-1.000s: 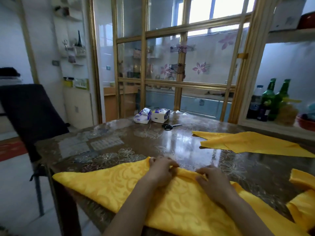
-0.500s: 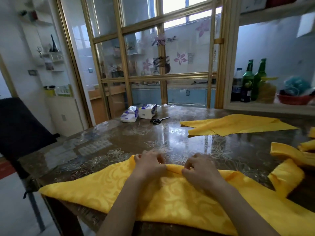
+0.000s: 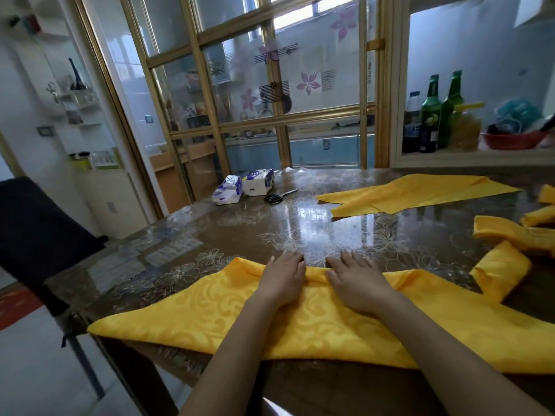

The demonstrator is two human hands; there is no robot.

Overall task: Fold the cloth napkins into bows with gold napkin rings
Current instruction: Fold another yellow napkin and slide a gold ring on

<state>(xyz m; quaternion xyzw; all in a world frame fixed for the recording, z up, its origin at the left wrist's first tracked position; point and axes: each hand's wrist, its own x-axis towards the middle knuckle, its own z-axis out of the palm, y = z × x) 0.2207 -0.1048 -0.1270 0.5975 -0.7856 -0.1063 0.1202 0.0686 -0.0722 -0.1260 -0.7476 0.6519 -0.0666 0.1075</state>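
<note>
Left hand (image 3: 282, 279), right hand (image 3: 357, 282) flat on yellow napkin (image 3: 207, 310), blurred tissue packs (image 3: 259, 183)

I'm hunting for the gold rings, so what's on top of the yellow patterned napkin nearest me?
Only the left hand and right hand, pressing flat on the folded far edge of the yellow patterned napkin. No ring shows; whatever lies beneath palms or cloth is hidden.

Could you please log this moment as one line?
step: pressing fold | left hand: flat on napkin | right hand: flat on napkin
</note>
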